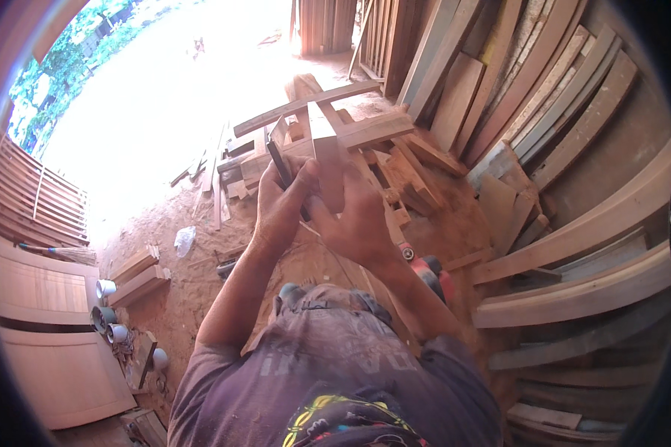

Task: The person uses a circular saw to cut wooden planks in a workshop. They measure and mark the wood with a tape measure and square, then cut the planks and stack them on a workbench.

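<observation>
My left hand is closed around a thin dark bar, whose exact kind I cannot make out. The bar's upper end sticks out above the fingers. Beside it, my right hand grips a pale squared length of wood, tilted up and away from me. The thumb of my left hand lies close to the wood, and both hands nearly meet in front of my chest. The fingers behind the wood are hidden, and its lower end is blurred.
Beyond my hands, planks and beams lie stacked crosswise. A red power tool sits on the dusty ground by my right forearm. Boards lean along the right wall. Wooden panels and white pots stand at left.
</observation>
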{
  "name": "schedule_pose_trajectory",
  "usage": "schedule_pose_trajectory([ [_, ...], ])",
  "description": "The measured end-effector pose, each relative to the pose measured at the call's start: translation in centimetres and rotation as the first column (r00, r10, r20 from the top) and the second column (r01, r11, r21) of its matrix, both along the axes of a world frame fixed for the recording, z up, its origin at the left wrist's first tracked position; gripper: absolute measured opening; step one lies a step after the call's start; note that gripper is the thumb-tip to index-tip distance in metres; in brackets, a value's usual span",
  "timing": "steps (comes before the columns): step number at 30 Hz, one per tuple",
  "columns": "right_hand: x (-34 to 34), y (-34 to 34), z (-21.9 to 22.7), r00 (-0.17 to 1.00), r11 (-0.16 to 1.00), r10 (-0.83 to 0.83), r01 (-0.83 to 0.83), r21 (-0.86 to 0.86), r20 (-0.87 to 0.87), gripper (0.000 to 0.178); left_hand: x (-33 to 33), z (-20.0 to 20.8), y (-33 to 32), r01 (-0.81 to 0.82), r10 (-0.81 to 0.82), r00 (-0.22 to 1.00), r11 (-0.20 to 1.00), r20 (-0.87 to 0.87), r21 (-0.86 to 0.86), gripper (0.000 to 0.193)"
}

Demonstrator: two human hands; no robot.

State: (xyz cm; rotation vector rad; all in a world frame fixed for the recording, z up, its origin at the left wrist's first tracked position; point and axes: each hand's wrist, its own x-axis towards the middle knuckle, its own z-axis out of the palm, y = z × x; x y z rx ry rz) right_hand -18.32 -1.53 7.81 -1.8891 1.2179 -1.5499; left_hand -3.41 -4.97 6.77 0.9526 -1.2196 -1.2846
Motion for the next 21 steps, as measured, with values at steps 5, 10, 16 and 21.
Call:
schedule_pose_trajectory([
  [5, 0.5, -0.1, 0.2, 1.0, 1.0, 0.008, -0.008, 0.01, 0.023, 0.052, 0.5, -0.4, -0.2, 0.016, -0.015, 1.0, 0.999, -0.026, 0.029, 0.04],
  [10, 0.3, -0.1, -0.4, 1.0, 0.999, -0.01, 0.011, 0.041, -0.02, 0.047, 0.0, -0.2, 0.1, 0.033, -0.032, 0.996, 0.999, -0.083, 0.005, 0.039],
  [16, 0.1, 0.2, 0.3, 1.0, 0.994, -0.007, 0.009, 0.106, -0.017, 0.043, -0.4, 0.4, 0.3, 0.05, -0.05, 0.996, 0.999, -0.067, 0.005, 0.04],
  [21, 0.0, 0.1, 0.0, 1.0, 0.998, 0.012, -0.012, 0.064, 0.003, 0.041, -0.4, 0.5, 0.4, 0.047, -0.047, 0.997, 0.999, -0.064, -0.004, 0.039],
])
